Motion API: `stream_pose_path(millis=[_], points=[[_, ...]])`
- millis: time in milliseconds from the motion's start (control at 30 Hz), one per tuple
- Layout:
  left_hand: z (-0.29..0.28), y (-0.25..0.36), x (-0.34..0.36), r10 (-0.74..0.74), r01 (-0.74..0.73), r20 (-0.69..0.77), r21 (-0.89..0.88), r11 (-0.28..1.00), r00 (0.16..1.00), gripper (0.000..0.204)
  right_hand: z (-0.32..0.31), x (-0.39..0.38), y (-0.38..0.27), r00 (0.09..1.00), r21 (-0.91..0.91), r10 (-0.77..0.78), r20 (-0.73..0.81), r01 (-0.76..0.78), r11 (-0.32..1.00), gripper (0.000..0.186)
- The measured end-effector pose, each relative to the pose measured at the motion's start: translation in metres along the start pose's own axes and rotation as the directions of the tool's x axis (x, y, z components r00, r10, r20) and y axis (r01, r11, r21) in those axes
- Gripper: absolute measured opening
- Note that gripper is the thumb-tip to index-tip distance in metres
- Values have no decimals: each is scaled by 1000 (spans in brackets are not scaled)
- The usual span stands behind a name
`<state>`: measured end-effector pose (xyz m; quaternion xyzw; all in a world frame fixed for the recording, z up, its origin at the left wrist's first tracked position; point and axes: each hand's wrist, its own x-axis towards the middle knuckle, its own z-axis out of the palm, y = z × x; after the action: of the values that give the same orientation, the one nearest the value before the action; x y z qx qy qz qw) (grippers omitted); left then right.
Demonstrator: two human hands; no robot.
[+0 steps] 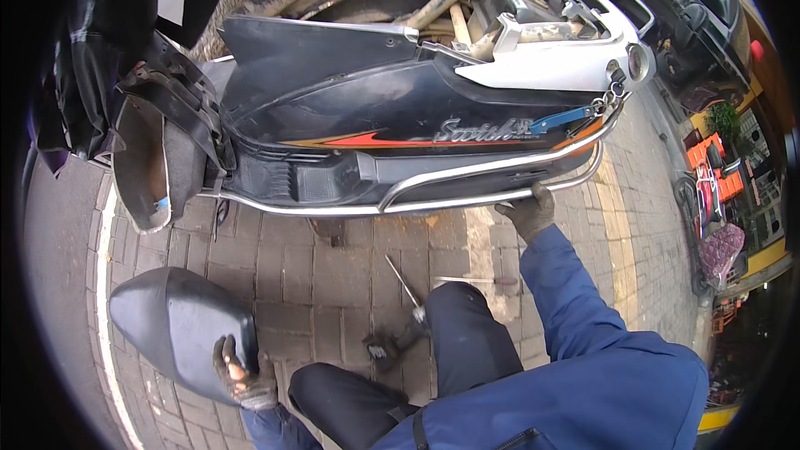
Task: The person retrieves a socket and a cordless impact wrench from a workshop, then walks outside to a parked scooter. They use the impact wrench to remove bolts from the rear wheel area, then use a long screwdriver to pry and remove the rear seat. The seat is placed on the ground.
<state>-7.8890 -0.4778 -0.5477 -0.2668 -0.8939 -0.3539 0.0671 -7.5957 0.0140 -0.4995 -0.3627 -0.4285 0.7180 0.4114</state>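
A dark scooter (358, 108) with white rear trim stands across the view, its seat opening uncovered and inner parts exposed. My right hand (531, 213), in a dark work glove, is closed around the chrome side rail (329, 210) along the scooter's near lower edge. A black scooter seat (196, 329) lies on the paving at my left. My left hand (246, 375), gloved with some fingertips bare, is at the seat's near right edge with fingers apart; whether it touches the seat I cannot tell. Between my knees and the scooter lies a dark power driver (383, 351) with a long bit.
A thin screwdriver (467, 280) lies on the paving by my right knee. A blue-handled tool (554, 122) rests against the scooter's rear side, near hanging keys (615, 92). A grey panel (137, 162) stands at the scooter's front. Another dark vehicle (683, 17) stands at the far right.
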Motion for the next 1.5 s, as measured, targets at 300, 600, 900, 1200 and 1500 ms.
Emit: stream_pose_path(millis=[300,600,900,1200,1500], points=[[-67,122,44,97,-46,341,-155,987,935,60,13,-9,-26,916,-9,300,-264,-314,949,40],[-199,218,38,109,-21,565,-160,987,818,61,-14,-252,-104,573,-322,565,-594,-813,485,39],[-287,252,-11,121,8,705,-176,984,699,59,-27,-424,-163,503,-196,644,-577,-850,489,18],[-285,279,-35,334,-199,874,-279,939,354,59,-46,-602,-189,292,219,660,-693,-786,578,15],[-195,378,-66,427,-331,865,-497,802,-262,55,20,-925,-226,-158,332,302,-940,-229,915,34]])
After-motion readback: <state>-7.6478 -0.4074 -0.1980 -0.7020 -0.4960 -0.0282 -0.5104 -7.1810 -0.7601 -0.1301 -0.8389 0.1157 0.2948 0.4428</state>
